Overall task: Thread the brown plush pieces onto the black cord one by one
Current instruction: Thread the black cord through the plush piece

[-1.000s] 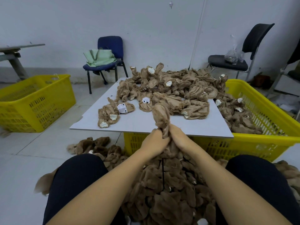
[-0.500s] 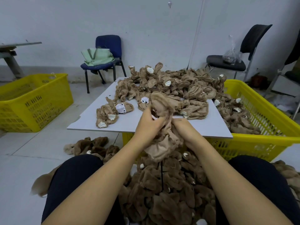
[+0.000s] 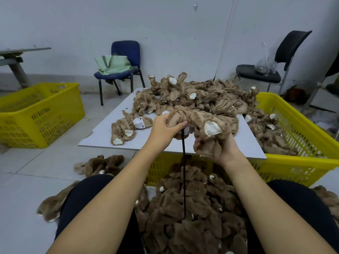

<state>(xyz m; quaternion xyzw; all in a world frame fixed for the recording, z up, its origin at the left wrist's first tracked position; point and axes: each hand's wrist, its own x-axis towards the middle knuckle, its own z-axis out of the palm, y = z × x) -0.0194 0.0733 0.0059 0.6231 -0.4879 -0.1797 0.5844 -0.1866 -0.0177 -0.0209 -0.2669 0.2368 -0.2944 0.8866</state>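
A brown plush piece (image 3: 211, 131) with a white ear lining is held up over the front edge of the white board (image 3: 102, 136). My left hand (image 3: 166, 128) grips its left end together with the top of the black cord (image 3: 183, 173). My right hand (image 3: 220, 149) holds its lower right part from below. The cord hangs straight down into a bundle of threaded plush pieces (image 3: 187, 213) between my knees. A big pile of loose plush pieces (image 3: 201, 96) lies on the board behind my hands.
The board rests on a yellow crate (image 3: 300, 162) holding more plush. A small plush pile (image 3: 126, 129) lies at the board's left. Another yellow crate (image 3: 38, 114) stands on the floor at left. A blue chair (image 3: 126, 70) and a black chair (image 3: 275, 70) stand by the wall.
Both hands have risen and pulled the plush piece up, so a long stretch of black cord now shows below my left hand. The piece has spread out to the right.
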